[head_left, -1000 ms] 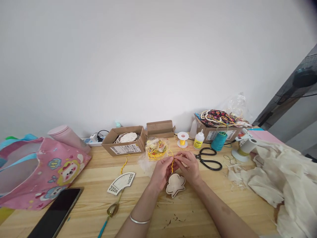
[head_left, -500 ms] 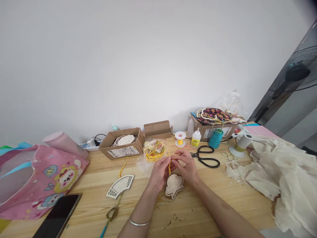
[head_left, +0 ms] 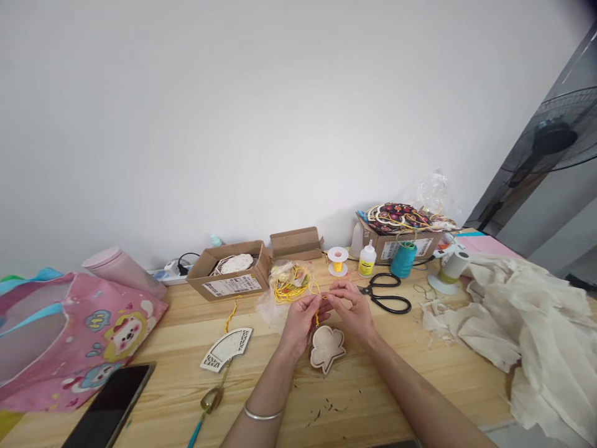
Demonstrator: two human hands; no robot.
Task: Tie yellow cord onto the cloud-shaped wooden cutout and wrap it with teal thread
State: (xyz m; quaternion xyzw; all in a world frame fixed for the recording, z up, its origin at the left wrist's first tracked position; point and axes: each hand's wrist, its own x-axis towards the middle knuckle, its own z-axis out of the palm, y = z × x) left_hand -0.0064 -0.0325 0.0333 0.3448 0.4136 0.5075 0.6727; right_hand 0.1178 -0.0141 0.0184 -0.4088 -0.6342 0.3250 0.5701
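Observation:
Both hands meet over the table, pinching a yellow cord (head_left: 317, 317) tied to a flower-shaped wooden pendant (head_left: 327, 348). My left hand (head_left: 301, 320) grips the cord just above the pendant, thumb and forefinger pressed together. Close beside it, my right hand (head_left: 352, 308) pinches the same cord near its upper loop. The pendant hangs or rests below the fingers; which one I cannot tell. To the left lies a fan-shaped wooden pendant (head_left: 227, 350) with its own yellow cord and a turquoise tassel (head_left: 196, 432). Black-handled scissors (head_left: 389, 303) lie right of my right hand.
Behind the hands are a plastic bag of yellow cords (head_left: 291, 283), a yellow thread spool (head_left: 337, 261), a glue bottle (head_left: 367, 259) and a teal thread cone (head_left: 403, 260). Cardboard boxes (head_left: 233, 286) line the wall. A phone (head_left: 109, 407) and pink bag (head_left: 116, 317) lie left, cream cloth (head_left: 536, 323) right.
The view has shifted slightly. Both hands stay together on the yellow cord, with only small finger movement, and the pendant stays beneath them.

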